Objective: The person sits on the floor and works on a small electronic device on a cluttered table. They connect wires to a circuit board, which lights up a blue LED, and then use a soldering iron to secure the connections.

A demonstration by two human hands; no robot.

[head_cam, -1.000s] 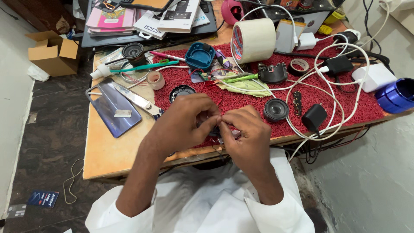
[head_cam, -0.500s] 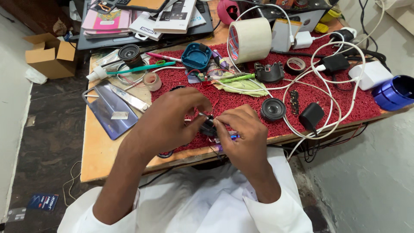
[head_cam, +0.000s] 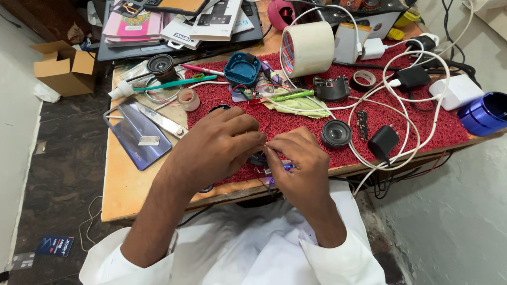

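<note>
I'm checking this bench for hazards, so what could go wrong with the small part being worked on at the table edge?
1. Both hands, left hand and right hand, pinch a small dark part right at the front edge of the red mat; it could slip and fall into the lap or onto the floor.
2. The white cable loops close to the right hand and might snag.
3. The round black speaker sits nearby and could get knocked.

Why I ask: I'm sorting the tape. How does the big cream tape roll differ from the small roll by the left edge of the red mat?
The big cream tape roll is far wider and taller than the small tape roll. The big one stands on the red mat, with white cable looping around it; the small one sits on bare wood at the mat's left edge. Both are pale, with an open core.
</note>
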